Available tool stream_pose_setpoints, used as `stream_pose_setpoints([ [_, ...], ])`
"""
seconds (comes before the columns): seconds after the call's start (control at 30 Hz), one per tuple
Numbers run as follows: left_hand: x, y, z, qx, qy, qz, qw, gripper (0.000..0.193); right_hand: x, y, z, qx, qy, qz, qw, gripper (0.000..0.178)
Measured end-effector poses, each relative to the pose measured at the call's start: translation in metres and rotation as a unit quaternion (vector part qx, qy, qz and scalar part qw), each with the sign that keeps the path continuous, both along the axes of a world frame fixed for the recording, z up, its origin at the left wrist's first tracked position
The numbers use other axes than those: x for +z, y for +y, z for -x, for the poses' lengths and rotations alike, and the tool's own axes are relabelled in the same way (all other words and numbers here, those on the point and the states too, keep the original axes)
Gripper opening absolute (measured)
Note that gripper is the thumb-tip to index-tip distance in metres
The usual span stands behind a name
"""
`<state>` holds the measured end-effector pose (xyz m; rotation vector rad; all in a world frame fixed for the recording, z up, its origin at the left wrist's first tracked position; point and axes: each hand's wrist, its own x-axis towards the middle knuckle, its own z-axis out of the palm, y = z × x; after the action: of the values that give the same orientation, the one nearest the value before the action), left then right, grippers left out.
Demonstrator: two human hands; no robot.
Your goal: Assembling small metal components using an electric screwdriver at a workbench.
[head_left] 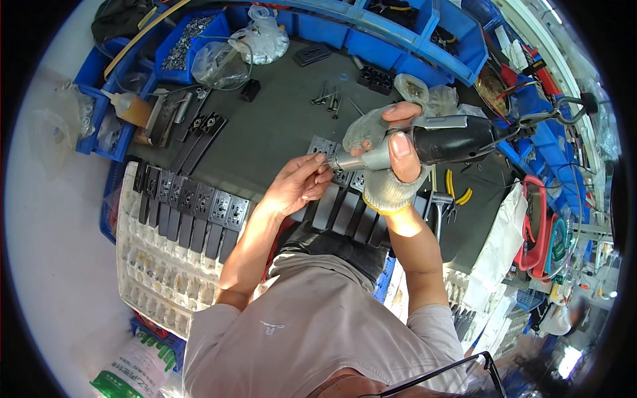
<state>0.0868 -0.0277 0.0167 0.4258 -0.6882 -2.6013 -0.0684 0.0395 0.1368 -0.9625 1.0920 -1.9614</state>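
Observation:
My right hand [403, 158], in a grey knit glove with bare fingertips, is wrapped round a black and silver power screwdriver [451, 140]. The tool lies nearly level, its silver nose toward the left. At that nose my bare left hand [300, 187] has thumb and fingers pinched together. Whatever sits between those fingertips is too small to make out. Just beyond them shows a grey metal plate with holes [322, 145]. Below the hands, several long dark handles [346, 211] with plates lie side by side at the table's near edge.
More dark handles [196, 205] line a white moulded tray [156, 268] at left. Loose screws [328, 98] lie on the dark mat [279, 93]. Blue bins [318, 30] border the back. Yellow-handled pliers [459, 191] and a metal T-shaped tool [440, 207] lie right. A hook [561, 109] meets the screwdriver's rear.

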Motion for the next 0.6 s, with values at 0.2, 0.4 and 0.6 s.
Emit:
stream_pose_setpoints([
  [0.2,0.017,-0.005,0.000,0.016,-0.105,0.081,0.991,0.033,-0.001,-0.012,-0.006,0.000,-0.031,0.093,0.995,0.043],
  [0.4,-0.001,-0.010,-0.015,0.158,-0.362,0.382,0.836,0.041,-0.015,-0.036,-0.005,-0.029,0.013,0.056,0.998,0.031],
  [0.6,-0.021,0.010,-0.007,0.150,-0.370,0.574,0.715,0.084,-0.052,-0.053,0.000,-0.006,0.087,0.019,0.996,0.026],
])
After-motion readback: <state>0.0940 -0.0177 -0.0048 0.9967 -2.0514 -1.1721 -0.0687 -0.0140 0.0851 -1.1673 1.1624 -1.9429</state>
